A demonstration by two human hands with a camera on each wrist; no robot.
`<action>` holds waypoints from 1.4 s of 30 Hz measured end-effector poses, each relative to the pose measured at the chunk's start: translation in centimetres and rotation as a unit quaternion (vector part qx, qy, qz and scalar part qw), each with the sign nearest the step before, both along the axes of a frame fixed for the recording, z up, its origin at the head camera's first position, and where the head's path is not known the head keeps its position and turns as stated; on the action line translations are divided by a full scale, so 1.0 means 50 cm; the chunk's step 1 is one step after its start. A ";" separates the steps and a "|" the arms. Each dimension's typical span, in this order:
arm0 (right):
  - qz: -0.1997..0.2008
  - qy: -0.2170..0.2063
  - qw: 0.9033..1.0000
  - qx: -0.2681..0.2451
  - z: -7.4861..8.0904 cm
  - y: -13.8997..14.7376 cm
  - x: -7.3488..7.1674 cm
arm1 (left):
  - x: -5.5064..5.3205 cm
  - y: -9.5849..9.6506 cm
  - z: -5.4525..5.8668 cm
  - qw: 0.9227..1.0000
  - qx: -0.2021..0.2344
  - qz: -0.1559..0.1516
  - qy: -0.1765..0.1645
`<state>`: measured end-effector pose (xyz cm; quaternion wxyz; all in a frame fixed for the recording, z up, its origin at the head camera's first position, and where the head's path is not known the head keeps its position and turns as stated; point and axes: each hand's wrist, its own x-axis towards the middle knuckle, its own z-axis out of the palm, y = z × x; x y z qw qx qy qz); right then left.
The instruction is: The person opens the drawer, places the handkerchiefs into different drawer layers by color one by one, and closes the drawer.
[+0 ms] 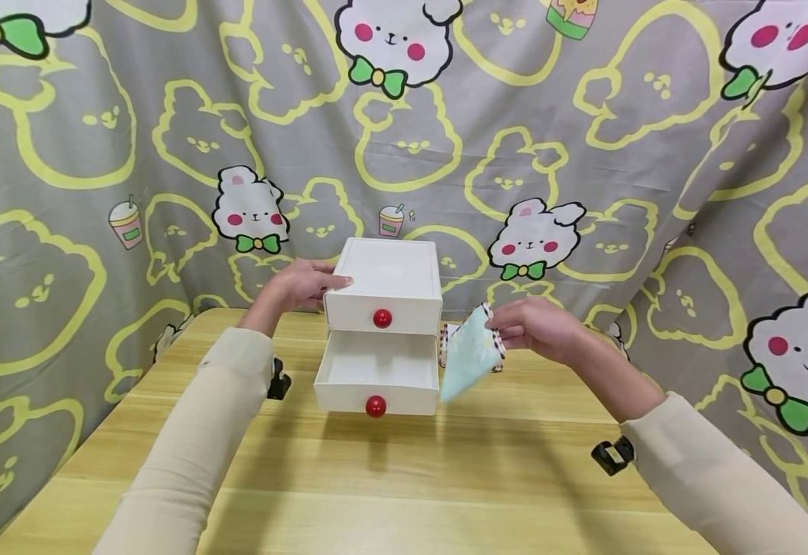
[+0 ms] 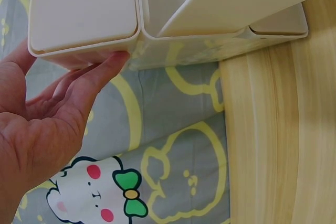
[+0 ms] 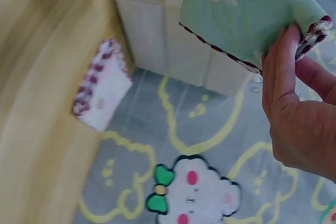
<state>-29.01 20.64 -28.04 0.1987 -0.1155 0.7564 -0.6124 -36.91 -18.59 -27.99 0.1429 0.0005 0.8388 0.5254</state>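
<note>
Head view: right hand (image 1: 541, 327) pinches folded, trim-edged mint cloth (image 1: 470, 356).

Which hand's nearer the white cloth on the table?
Right. The right hand is close by the white cloth, pinching the mint-green cloth; the left hand is across the drawer unit, holding its upper left side.
</note>
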 end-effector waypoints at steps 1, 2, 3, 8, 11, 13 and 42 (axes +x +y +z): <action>0.001 0.002 1.000 -0.003 0.007 -0.004 0.003 | 0.000 0.000 0.000 1.000 0.000 0.000 0.001; 0.002 0.005 1.000 -0.004 0.014 -0.008 0.007 | 0.000 0.000 0.001 1.000 0.000 0.001 0.001; 0.002 0.008 1.000 -0.005 0.019 -0.014 0.010 | 0.001 0.000 0.001 1.000 0.000 0.001 0.002; 0.001 0.009 1.000 -0.013 0.026 -0.048 0.029 | 0.002 0.000 0.002 1.000 0.002 0.002 0.000; 0.002 0.005 1.000 -0.019 0.018 -0.066 0.036 | 0.002 0.001 0.001 1.000 0.002 0.001 -0.002; 0.004 0.003 1.000 -0.027 0.009 -0.076 0.037 | 0.003 0.001 0.001 1.000 0.001 0.001 -0.001; 0.054 -0.094 0.994 0.030 -0.040 -0.044 0.028 | -0.002 0.001 -0.003 1.000 0.005 -0.005 0.000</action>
